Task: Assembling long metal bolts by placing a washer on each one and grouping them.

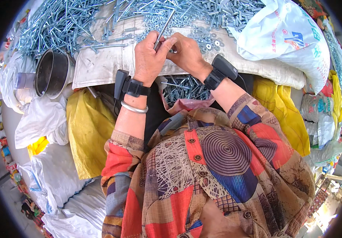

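Note:
Above the cloth-covered work surface (103,65), my left hand (147,57) is closed around a long metal bolt (165,24), which tilts up and to the right out of the fist. My right hand (189,54) meets it, fingers pinched together by the left thumb. What those fingertips hold is mostly hidden; a small bit of metal shows there. Just beyond the hands lie loose nuts (159,20) and flat washers (208,44). A heap of long bolts (56,25) spreads at the far left, and metal sleeves (238,14) are piled at the far right.
Below my hands, an open pink-edged sack (185,105) holds many bolts. A dark round pan (54,73) stands at the left edge. A white plastic bag (282,35) bulges at the right. Yellow sacks (87,131) hang on both sides, with white sacks (56,174) lower left.

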Tool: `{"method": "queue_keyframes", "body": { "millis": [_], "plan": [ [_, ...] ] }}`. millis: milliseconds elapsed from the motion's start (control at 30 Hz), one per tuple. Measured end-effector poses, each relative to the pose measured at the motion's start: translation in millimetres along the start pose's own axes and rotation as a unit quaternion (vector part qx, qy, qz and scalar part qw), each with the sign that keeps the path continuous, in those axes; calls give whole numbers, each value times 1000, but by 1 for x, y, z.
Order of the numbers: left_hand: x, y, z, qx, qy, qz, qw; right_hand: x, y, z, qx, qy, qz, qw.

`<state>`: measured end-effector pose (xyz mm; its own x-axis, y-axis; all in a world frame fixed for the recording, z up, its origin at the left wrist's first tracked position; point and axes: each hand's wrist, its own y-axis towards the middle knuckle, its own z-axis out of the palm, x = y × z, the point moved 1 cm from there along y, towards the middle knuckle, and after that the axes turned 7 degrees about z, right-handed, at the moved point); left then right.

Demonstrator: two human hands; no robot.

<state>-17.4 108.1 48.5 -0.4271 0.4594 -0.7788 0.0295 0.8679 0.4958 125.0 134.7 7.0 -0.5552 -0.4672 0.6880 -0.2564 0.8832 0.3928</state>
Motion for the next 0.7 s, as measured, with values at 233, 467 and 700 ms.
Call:
{"method": "queue_keyframes", "body": {
  "millis": [233,467,700],
  "plan": [
    [11,3,-6,13,38,-16,999,4,-13,-10,29,277,117,953],
    [9,3,1,-17,-4,8,1000,-9,-14,0,14,321,109,941],
    [5,4,3,-5,4,3,1000,-12,-11,-1,-21,307,123,943]
  ]
}}
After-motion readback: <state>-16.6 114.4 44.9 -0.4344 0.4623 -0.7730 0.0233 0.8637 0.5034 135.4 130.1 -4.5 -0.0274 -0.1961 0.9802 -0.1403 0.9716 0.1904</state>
